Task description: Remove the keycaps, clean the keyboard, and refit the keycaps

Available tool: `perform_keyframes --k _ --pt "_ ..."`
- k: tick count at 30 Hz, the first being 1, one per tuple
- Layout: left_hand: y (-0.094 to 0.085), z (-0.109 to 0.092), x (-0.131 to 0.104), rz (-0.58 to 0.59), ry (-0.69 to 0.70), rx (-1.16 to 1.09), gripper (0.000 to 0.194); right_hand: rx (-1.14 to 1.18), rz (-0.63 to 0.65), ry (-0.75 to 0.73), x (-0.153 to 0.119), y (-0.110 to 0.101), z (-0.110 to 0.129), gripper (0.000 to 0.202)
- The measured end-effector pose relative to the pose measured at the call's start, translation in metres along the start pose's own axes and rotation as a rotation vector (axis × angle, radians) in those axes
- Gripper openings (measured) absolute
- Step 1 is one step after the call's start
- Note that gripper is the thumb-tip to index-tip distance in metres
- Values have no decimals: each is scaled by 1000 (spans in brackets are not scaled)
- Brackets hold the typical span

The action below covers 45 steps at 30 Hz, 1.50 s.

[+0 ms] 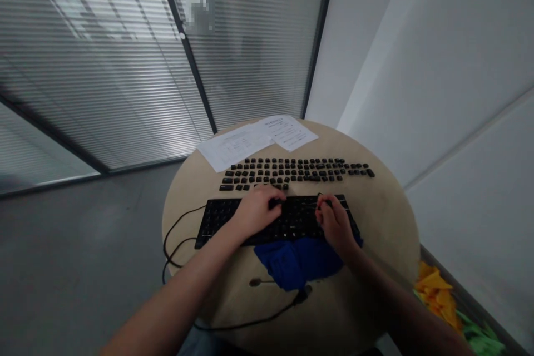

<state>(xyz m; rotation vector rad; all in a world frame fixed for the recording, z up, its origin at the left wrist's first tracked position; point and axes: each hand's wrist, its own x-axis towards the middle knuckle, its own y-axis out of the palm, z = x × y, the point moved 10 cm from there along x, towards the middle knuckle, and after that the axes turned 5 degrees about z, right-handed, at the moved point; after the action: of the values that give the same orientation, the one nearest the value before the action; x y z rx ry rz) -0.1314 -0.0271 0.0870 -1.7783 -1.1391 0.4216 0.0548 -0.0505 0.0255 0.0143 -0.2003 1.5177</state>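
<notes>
Many black plastic keycaps (293, 166) already lie beyond the black rectangular keyboard (297, 217), remaining work and grip of left hand (257, 207) and right hand (335, 223) unclear.

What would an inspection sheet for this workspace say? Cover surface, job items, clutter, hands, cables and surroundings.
Surface: round wooden table.
Job items: black keyboard; loose keys in rows beyond it.
Clutter: papers at the far edge; blue cloth along the keyboard's near side; thin item beside the cloth, identity unclear.
Hands: left hand over the keyboard, fingers curled; right hand pinched at its right part; any held item unclear.
Cables: black cable lying near the table's front; more looping at left.
Surroundings: blinds, white wall, orange and green items at lower right.
</notes>
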Motion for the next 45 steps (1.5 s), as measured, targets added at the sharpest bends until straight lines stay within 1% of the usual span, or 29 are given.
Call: perform_keyframes --k 2,3,6,8,12,18,23,27,29,31,34,36,38,40,42,45 --pt "6 7 29 -4 -10 60 20 25 -84 -3 4 -20 -3 12" --pt "12 11 43 10 -22 104 19 32 -107 -1 5 -27 -4 12" --pt "35 22 77 89 -45 216 17 56 -117 9 5 -35 -9 11" --pt "47 24 89 127 -43 260 17 83 -113 8 4 -38 -10 11" --pt "57 25 96 158 -18 337 15 126 -71 6 2 -34 -10 13" --pt "60 30 95 182 -15 386 15 102 27 21 -2 -19 -6 14" --pt "63 33 94 192 -2 376 14 93 17 21 -3 -18 -6 14" --pt "60 29 95 198 -3 342 12 95 14 25 -3 -21 -10 13" --pt "52 23 91 176 -1 298 11 93 22 36 -5 -20 -11 11" --pt "35 15 80 129 16 218 10 82 69 75 -7 -11 -12 11" --pt "8 4 48 87 31 64 6 64 220 151 -14 19 -15 13" --pt "-1 3 20 118 3 -12 7 56 328 169 -20 43 -14 13" --pt "-1 6 -8 166 -41 -59 10 30 402 164 -24 62 -14 13" --pt "6 12 -29 195 -79 -87 13 -26 427 150 -24 74 -15 13" --pt "16 19 -42 207 -102 -101 17 -92 419 136 -20 78 -17 13" --pt "32 27 -50 217 -119 -86 21 -167 427 140 -14 83 -18 13"
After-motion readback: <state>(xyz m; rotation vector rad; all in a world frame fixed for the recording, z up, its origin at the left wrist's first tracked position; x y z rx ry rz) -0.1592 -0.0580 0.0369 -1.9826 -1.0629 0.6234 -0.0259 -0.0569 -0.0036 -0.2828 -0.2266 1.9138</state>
